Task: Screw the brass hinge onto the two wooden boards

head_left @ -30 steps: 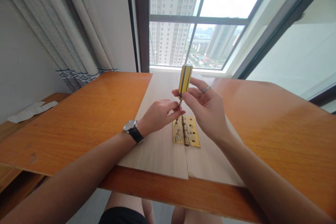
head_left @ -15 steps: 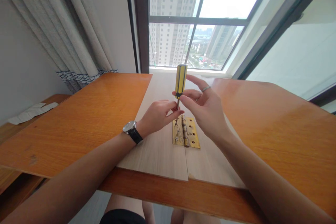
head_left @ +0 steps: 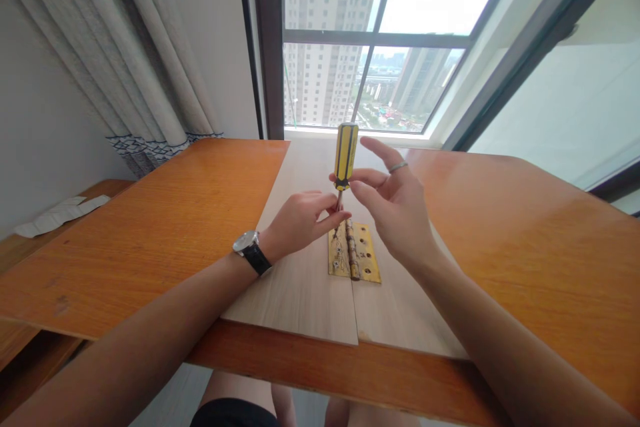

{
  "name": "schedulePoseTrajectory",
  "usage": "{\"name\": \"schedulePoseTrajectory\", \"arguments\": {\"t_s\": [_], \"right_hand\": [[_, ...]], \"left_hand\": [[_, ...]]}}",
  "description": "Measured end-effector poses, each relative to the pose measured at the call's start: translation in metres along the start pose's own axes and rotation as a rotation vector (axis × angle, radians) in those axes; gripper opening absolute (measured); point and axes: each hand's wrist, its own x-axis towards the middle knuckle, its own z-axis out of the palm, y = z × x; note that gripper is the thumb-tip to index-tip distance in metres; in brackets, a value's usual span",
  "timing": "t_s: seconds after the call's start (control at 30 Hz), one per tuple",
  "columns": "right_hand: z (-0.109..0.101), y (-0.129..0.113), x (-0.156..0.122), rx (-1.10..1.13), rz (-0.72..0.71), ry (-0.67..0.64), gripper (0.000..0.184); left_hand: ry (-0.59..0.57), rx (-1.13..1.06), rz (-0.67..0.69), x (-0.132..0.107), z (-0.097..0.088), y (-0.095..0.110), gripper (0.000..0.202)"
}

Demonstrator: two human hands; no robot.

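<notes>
A yellow-and-black screwdriver [head_left: 346, 155] stands upright with its tip on the left leaf of a brass hinge [head_left: 363, 257]. The hinge lies across the seam between two pale wood boards [head_left: 300, 287] on the orange table [head_left: 150, 233]. My left hand [head_left: 300, 220], with a black watch [head_left: 249, 250] on the wrist, pinches the metal shaft just above the hinge. My right hand [head_left: 400, 213] grips the bottom of the handle between thumb and forefinger, while its other fingers, one with a ring, stretch out beside the handle.
The table's front edge [head_left: 350, 373] runs close to my lap. A lower wooden shelf at the left carries white paper strips [head_left: 55, 213]. Curtains [head_left: 140, 60] hang at the back left, and a large window [head_left: 375, 47] stands behind the table.
The screwdriver handle has gone from a slight tilt to upright and has turned. My right hand's outer fingers have spread away from the handle. My left hand has stayed put.
</notes>
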Motion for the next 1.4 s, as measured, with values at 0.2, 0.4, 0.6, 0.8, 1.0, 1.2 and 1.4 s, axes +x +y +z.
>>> {"name": "schedulePoseTrajectory", "arguments": {"t_s": [0.2,0.4,0.6,0.8,1.0,1.2,1.4], "right_hand": [[0.004,-0.001,0.001,-0.134,-0.094,0.02,0.043],[0.0,-0.001,0.001,-0.078,-0.047,0.03,0.045],[0.003,-0.008,-0.004,0.035,-0.03,-0.067,0.054],[0.003,-0.004,0.0,-0.178,-0.123,0.035,0.025],[-0.002,0.002,0.001,-0.13,-0.137,0.052,0.048],[0.001,-0.003,0.0,-0.11,-0.098,0.014,0.034],[0.003,-0.003,0.0,-0.256,-0.136,0.055,0.038]], "left_hand": [[0.011,0.01,0.021,-0.001,0.004,-0.002,0.029],[-0.012,0.01,0.018,-0.001,0.002,0.0,0.029],[0.012,-0.002,0.04,0.0,0.002,-0.001,0.03],[0.001,0.006,0.044,-0.001,0.003,-0.002,0.033],[-0.027,0.028,-0.012,-0.001,0.001,-0.001,0.033],[-0.029,0.005,0.0,-0.001,0.002,-0.001,0.031],[-0.002,0.0,0.002,-0.001,0.004,-0.002,0.032]]}}
